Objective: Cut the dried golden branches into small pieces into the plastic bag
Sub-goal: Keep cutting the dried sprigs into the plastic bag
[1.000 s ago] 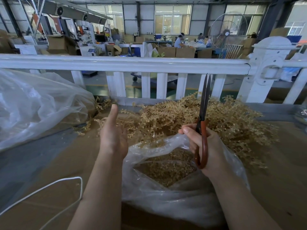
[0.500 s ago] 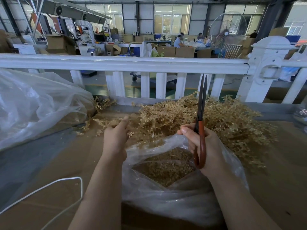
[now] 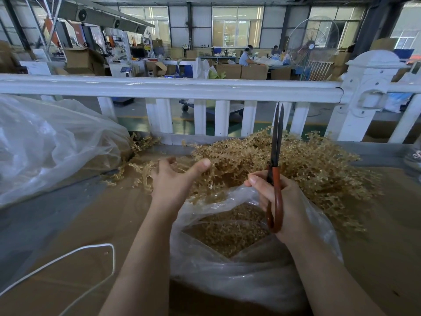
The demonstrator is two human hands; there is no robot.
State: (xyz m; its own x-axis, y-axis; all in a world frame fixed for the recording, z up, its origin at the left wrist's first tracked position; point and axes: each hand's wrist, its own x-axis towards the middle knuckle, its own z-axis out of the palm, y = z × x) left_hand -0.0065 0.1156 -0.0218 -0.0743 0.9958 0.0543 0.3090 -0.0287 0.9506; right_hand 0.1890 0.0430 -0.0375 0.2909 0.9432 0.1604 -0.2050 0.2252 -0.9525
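Factory/workshop floor, not a home. Upper frame: high steel-framed hall with big grid windows (image 3: 237, 26), overhead ducting (image 3: 102, 17) at upper left, stacked cardboard boxes (image 3: 252, 71) mid-frame, workers (image 3: 247, 57) seated at a long bench in the far centre. Industrial pedestal fan (image 3: 312, 42) at upper right (guard-caged type). White railing (image 3: 170, 87) crosses the middle, green floor behind it.

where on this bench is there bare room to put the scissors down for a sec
Bare brown board lies between the big clear bag at far left and the open plastic bag, with only a white cord looping across it. Another bare strip runs right of the open bag. The middle back is crowded: the golden branches spread there, where the left hand reaches.
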